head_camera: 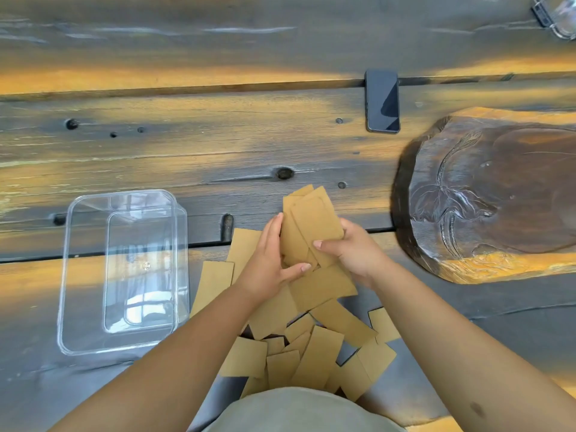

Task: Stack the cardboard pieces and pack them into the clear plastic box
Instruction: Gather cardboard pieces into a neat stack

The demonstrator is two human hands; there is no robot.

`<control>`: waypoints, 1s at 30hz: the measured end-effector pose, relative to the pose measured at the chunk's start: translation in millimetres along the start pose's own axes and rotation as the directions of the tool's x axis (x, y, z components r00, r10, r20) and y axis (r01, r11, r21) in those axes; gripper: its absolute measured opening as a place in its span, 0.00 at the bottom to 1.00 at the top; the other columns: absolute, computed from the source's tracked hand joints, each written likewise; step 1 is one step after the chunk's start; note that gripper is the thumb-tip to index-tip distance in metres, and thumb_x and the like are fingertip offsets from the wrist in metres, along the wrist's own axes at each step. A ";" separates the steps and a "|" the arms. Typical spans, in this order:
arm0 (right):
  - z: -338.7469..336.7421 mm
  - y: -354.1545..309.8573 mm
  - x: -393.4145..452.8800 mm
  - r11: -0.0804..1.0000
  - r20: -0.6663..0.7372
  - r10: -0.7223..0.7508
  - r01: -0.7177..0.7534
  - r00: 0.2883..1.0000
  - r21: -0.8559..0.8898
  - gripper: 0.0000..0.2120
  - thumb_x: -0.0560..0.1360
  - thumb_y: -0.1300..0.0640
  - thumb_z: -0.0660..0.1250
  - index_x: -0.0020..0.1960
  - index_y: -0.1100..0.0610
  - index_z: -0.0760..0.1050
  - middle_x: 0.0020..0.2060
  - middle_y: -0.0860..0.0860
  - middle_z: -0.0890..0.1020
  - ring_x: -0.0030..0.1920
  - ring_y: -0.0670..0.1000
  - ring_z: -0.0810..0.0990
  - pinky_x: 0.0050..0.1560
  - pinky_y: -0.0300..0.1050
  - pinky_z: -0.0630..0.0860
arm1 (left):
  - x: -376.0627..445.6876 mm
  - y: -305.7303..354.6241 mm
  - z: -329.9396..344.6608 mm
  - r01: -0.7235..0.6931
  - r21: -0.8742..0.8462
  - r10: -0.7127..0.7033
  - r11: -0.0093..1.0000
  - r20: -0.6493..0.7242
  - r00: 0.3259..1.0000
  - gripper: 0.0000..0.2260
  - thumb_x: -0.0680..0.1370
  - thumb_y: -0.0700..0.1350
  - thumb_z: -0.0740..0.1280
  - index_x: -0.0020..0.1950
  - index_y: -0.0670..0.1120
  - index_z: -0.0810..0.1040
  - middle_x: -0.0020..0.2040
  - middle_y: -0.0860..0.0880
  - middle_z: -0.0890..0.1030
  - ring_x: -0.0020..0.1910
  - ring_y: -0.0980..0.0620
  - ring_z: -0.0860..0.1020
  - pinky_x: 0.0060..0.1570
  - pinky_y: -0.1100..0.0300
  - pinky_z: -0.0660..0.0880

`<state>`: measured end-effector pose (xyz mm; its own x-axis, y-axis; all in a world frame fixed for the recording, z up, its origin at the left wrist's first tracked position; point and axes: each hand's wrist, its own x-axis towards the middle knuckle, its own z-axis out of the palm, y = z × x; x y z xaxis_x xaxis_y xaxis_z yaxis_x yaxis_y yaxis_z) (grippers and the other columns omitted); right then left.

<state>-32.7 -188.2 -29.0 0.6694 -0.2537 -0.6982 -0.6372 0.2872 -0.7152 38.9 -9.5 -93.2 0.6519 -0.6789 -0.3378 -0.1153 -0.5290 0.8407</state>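
Up top, plain tan cardboard pieces (311, 226), unevenly fanned, clamped between left hand (268, 263) and right hand (352, 251).

Hands (268, 260): two were seen.
Clear plastic box (124, 344): one.
Phone (382, 101): one.
Carved wooden tray (486, 194): one.
Cardboard pieces (318, 360): many; uncountable, overlapping.

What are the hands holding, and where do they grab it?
A small stack of cardboard pieces: the left hand grips its left edge, the right hand its right edge.
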 end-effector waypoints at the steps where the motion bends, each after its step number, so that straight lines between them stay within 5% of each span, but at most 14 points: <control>1: -3.6 -6.6 -2.0 0.999 -0.017 -0.039 0.039 0.999 -0.032 0.12 0.72 0.66 0.70 0.52 0.53 0.77 0.44 0.52 0.86 0.44 0.54 0.85 0.40 0.49 0.82 | -2.2 -0.3 -2.7 -0.005 0.014 0.005 1.000 0.010 1.000 0.49 0.70 0.61 0.73 0.78 0.55 0.43 0.79 0.54 0.50 0.74 0.64 0.49 0.73 0.62 0.52; 4: -15.3 -28.5 -7.2 0.980 -0.017 -0.126 0.122 0.992 -0.155 0.14 0.72 0.64 0.71 0.54 0.50 0.76 0.48 0.50 0.85 0.47 0.51 0.84 0.46 0.48 0.80 | -7.4 2.7 -13.9 0.003 0.024 -0.003 1.000 -0.003 1.000 0.46 0.71 0.63 0.70 0.78 0.57 0.43 0.79 0.56 0.50 0.75 0.63 0.48 0.75 0.52 0.54; 7: -23.3 -52.3 -13.3 0.912 -0.012 -0.234 0.215 0.972 -0.349 0.14 0.71 0.60 0.73 0.53 0.46 0.76 0.46 0.42 0.83 0.45 0.42 0.82 0.42 0.35 0.77 | -0.4 22.9 -34.1 -0.020 -0.052 0.012 0.998 -0.139 0.990 0.44 0.71 0.63 0.70 0.78 0.59 0.45 0.79 0.56 0.51 0.77 0.59 0.49 0.75 0.50 0.55; 12: -25.4 -78.1 -14.1 0.469 0.093 -0.419 0.303 0.903 -0.830 0.19 0.71 0.54 0.71 0.60 0.42 0.73 0.39 0.42 0.80 0.42 0.48 0.78 0.41 0.44 0.72 | 34.4 84.9 -69.5 -0.313 0.047 0.314 0.949 -0.251 0.916 0.46 0.67 0.63 0.73 0.77 0.61 0.48 0.75 0.59 0.49 0.76 0.56 0.50 0.66 0.66 0.53; 15: -20.0 -73.9 -6.5 0.334 0.185 -0.405 0.333 0.895 -0.882 0.19 0.72 0.53 0.70 0.62 0.44 0.72 0.44 0.49 0.83 0.47 0.55 0.79 0.43 0.50 0.76 | 56.0 99.1 -76.3 -0.411 0.135 0.423 0.902 -0.077 0.903 0.45 0.65 0.63 0.75 0.76 0.61 0.55 0.74 0.59 0.51 0.76 0.51 0.54 0.70 0.56 0.59; 17: -18.8 -61.6 -0.5 0.271 0.216 -0.387 0.335 0.896 -0.902 0.21 0.72 0.54 0.70 0.64 0.46 0.72 0.48 0.52 0.83 0.50 0.58 0.79 0.44 0.49 0.75 | 64.8 92.0 -70.8 -0.372 0.154 0.351 0.915 0.149 0.924 0.40 0.67 0.58 0.76 0.75 0.58 0.61 0.72 0.53 0.63 0.72 0.54 0.63 0.69 0.54 0.64; 19: -21.1 -47.0 3.1 0.277 0.217 -0.378 0.333 0.900 -0.901 0.25 0.72 0.57 0.71 0.67 0.46 0.70 0.51 0.52 0.83 0.52 0.58 0.79 0.44 0.46 0.72 | 66.2 77.3 -61.1 -0.303 0.147 0.260 0.942 0.254 0.931 0.31 0.70 0.49 0.76 0.71 0.53 0.70 0.65 0.52 0.75 0.64 0.57 0.73 0.63 0.58 0.70; 22: -29.8 -30.8 3.8 0.357 0.161 -0.439 0.336 0.884 -0.872 0.30 0.70 0.58 0.72 0.68 0.46 0.67 0.51 0.52 0.83 0.50 0.56 0.80 0.42 0.41 0.69 | 60.1 60.3 -44.7 -0.265 0.054 0.252 0.963 0.178 0.951 0.22 0.72 0.41 0.74 0.65 0.52 0.76 0.57 0.55 0.80 0.49 0.63 0.78 0.50 0.61 0.74; 30: -51.9 -16.5 -1.9 0.442 0.109 -0.353 0.268 0.929 -0.856 0.26 0.68 0.55 0.73 0.62 0.42 0.70 0.46 0.44 0.82 0.45 0.46 0.79 0.45 0.46 0.77 | 44.9 59.8 -9.2 -0.168 0.002 0.166 0.986 0.137 0.976 0.26 0.73 0.44 0.73 0.64 0.66 0.70 0.50 0.60 0.78 0.47 0.64 0.75 0.44 0.70 0.69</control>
<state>-43.2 -240.5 -17.4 0.8885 -0.2366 -0.3932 -0.4292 -0.7318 -0.5295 68.2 -66.9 -54.1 0.5144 -0.8208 -0.2483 -0.2245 -0.4084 0.8848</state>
